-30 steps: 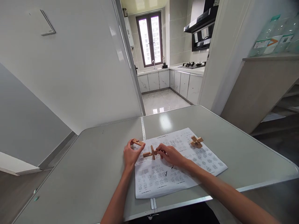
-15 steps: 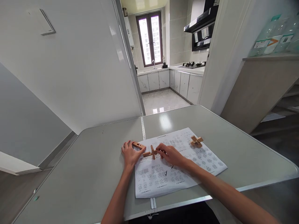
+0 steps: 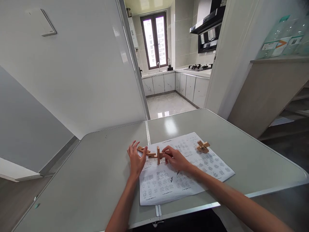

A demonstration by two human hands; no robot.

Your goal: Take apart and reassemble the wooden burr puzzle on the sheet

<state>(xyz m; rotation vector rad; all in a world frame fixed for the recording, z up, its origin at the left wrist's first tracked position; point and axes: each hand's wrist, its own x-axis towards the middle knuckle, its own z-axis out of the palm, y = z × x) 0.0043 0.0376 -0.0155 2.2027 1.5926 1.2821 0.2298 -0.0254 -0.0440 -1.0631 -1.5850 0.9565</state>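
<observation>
In the head view, my right hand point(image 3: 175, 158) pinches the right end of a small cross of wooden puzzle pieces point(image 3: 158, 156). One piece of it stands upright and another runs through it sideways, its marked end pointing left. My left hand point(image 3: 135, 159) is spread, with thumb and fingers apart, just left of the cross. Beside its fingers, a loose wooden puzzle piece point(image 3: 143, 150) lies slantwise near the paper's upper left edge. Below both hands spreads a printed instruction sheet point(image 3: 164, 196) full of small diagrams.
An interlocked wooden puzzle point(image 3: 203, 147) sits on the sheet's right side. The grey folding table point(image 3: 101, 180) has a metal seam point(image 3: 148, 132) across it. Plastic bottles point(image 3: 277, 42) stand on a shelf at right; a kitchen lies beyond the doorway.
My left hand has lifted off the loose piece and opened, its thumb swinging upward. The cross in my right hand has turned so its standing piece is more upright.
</observation>
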